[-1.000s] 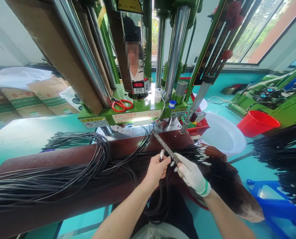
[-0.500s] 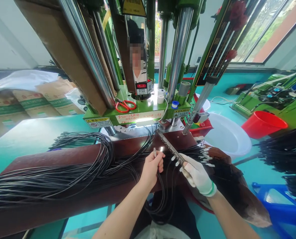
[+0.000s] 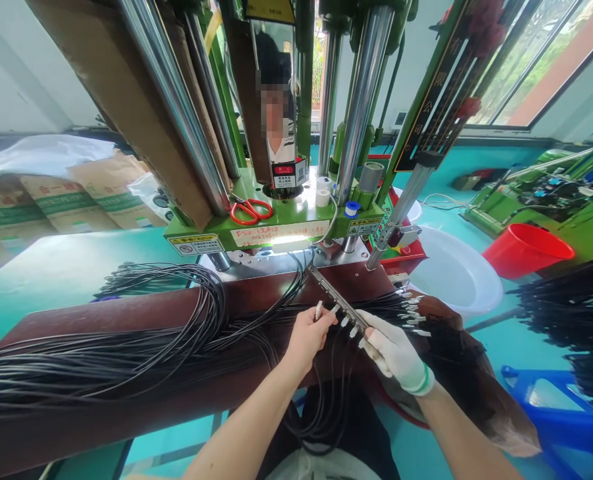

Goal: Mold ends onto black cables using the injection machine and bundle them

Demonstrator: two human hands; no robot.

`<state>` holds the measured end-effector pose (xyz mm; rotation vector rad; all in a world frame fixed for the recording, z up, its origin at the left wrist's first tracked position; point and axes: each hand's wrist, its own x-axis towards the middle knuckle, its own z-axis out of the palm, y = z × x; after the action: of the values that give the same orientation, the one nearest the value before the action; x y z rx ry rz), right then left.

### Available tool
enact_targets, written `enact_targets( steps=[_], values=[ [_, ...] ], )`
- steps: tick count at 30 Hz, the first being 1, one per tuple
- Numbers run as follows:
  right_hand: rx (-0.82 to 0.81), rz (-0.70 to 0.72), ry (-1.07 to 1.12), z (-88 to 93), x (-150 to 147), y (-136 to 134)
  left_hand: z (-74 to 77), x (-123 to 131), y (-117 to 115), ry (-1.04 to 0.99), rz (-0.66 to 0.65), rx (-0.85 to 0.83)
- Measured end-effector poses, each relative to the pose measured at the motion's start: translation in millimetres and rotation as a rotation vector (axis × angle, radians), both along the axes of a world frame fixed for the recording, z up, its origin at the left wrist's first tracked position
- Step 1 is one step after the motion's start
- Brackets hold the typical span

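My right hand (image 3: 394, 350), in a white glove with a green cuff, is closed around the near end of a long metal bar (image 3: 337, 298) with slots along it. Several pale cable connectors (image 3: 345, 321) sit along the bar's lower edge. My bare left hand (image 3: 307, 339) pinches a cable connector (image 3: 318, 310) with a light metal tip, and its fingertips are close to the bar's left side, by another connector. Whether they touch the bar I cannot tell. Black cables (image 3: 321, 427) hang in loops below my hands, over my lap.
A green press (image 3: 201, 233) stands ahead, with red-handled scissors (image 3: 250, 211) on its ledge. Bundled black cables (image 3: 76, 363) cover the brown bench (image 3: 141, 303) at left; connector ends (image 3: 416, 320) lie at right. A white basin (image 3: 456, 273) and red bucket (image 3: 529, 250) stand farther right.
My left hand has moved slightly right, bringing the connector close to the metal bar. The bar's far end has shifted a little left and down; my right hand keeps its hold.
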<state>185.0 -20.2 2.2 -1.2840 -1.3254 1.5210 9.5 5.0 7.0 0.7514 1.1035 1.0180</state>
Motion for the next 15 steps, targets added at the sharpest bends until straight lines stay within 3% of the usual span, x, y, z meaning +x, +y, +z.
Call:
enact_targets(
  steps=[6, 10, 15],
  values=[
    [0.216, 0.043, -0.153, -4.0, -3.3, 1.1, -2.8, 0.4, 0.3, 0.012, 0.009, -0.005],
    [0.057, -0.069, -0.015, 1.0, -3.7, 1.3, 2.5, -5.4, 4.7, 0.016, 0.025, 0.122],
    [-0.064, -0.124, 0.036, 6.2, -0.5, 1.0, 15.4, -18.5, 9.2, -0.167, 0.289, 0.155]
  ],
)
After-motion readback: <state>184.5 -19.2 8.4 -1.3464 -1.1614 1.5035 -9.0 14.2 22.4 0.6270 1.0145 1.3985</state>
